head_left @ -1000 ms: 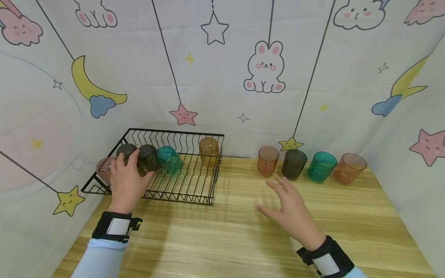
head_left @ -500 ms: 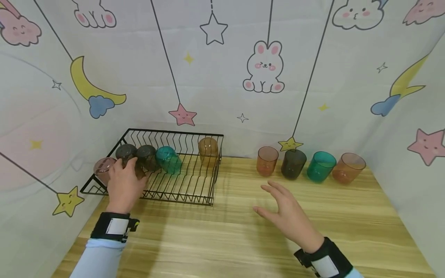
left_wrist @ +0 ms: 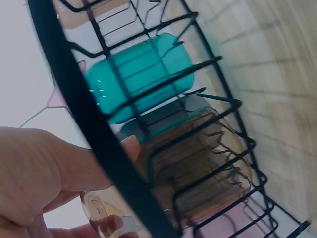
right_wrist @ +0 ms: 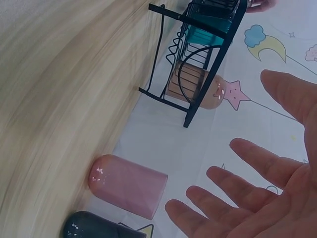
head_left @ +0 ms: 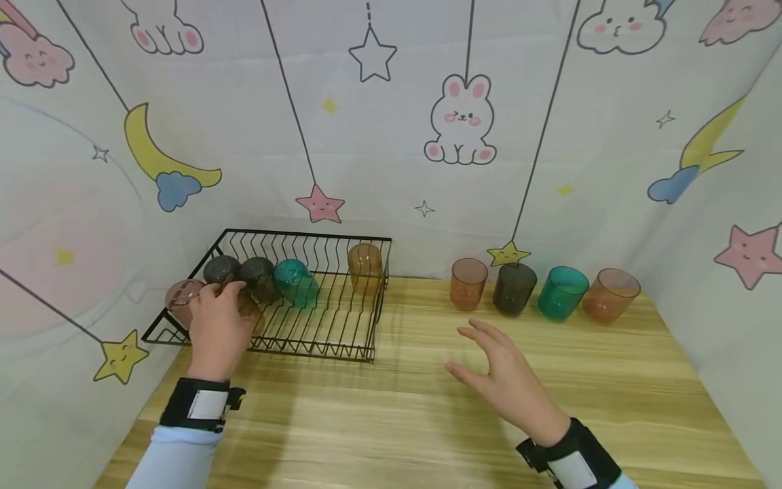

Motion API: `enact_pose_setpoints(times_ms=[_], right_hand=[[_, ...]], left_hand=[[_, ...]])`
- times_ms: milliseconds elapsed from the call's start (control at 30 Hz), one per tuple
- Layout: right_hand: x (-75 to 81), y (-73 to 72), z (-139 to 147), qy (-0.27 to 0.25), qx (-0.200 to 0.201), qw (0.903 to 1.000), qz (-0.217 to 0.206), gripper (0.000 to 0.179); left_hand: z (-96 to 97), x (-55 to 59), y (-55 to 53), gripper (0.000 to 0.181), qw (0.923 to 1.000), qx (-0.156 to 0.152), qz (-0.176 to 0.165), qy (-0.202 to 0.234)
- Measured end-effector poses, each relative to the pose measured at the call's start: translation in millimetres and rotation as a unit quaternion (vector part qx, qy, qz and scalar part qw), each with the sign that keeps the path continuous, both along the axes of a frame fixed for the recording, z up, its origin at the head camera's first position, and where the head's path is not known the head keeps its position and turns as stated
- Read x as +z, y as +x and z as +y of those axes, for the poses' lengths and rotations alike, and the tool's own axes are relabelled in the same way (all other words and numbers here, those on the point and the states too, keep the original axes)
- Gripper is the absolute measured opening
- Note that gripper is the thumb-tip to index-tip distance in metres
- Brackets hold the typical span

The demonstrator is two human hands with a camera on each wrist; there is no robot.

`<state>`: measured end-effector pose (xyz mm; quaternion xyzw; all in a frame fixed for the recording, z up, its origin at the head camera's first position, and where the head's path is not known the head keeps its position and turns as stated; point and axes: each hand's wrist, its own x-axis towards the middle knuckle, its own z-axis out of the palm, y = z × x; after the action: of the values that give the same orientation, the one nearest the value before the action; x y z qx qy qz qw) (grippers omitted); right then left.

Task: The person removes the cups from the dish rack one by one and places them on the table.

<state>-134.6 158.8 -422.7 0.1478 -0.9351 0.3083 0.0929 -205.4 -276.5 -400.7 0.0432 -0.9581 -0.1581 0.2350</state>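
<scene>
My left hand (head_left: 218,333) is at the left front of a black wire rack (head_left: 318,350), its fingers curled round an amber cup (left_wrist: 96,206) that the hand mostly hides in the head view. Next to it in the rack stand an upside-down pink cup (head_left: 182,299), two dark grey cups (head_left: 222,269) and a teal cup (head_left: 296,282). Another amber cup (head_left: 365,268) stands at the rack's right end. My right hand (head_left: 510,380) hovers over the table with fingers spread and holds nothing. The nearest cup to it is an upright orange-pink cup (head_left: 469,285).
Right of the orange-pink cup, a dark grey cup (head_left: 515,291), a green-teal cup (head_left: 563,294) and a peach cup (head_left: 611,295) stand upright in a row by the back wall. The wooden table (head_left: 379,421) meets cloth walls (head_left: 391,149) with printed drawings.
My left hand has drawn slightly down, its fingers and thumb closing in on the amber cup. The right hand has pulled back a little from the row of upright cups. The cups stand where they were.
</scene>
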Motion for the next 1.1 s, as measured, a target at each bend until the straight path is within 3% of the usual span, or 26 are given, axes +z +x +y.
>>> enact_pose_setpoints(times_ms=[300,467,600,800,1100], right_hand=[[4.2,1.4,4.0,-0.009,-0.01,0.9998,0.013,0.067],[7.8,2.2,5.5,-0.033,-0.019,0.9991,0.017,0.07],[9.9,3.3,6.2,-0.057,-0.032,0.9977,0.016,0.072],[13.3,4.9,5.2,-0.083,-0.046,0.9955,0.008,0.07],[15.2,6.9,1.9,-0.116,-0.047,0.9921,-0.004,0.07]], left_hand=[[22.2,25.0,21.6,0.064,0.9947,-0.011,0.102,0.007],[42.9,39.5,31.9,0.068,0.9836,-0.041,0.176,0.006],[63.0,44.0,39.2,0.066,0.9734,-0.081,0.213,0.018],[99.1,38.9,49.7,0.067,0.963,-0.136,0.224,0.064],[155.7,18.8,57.1,0.068,0.9561,-0.184,0.174,0.147]])
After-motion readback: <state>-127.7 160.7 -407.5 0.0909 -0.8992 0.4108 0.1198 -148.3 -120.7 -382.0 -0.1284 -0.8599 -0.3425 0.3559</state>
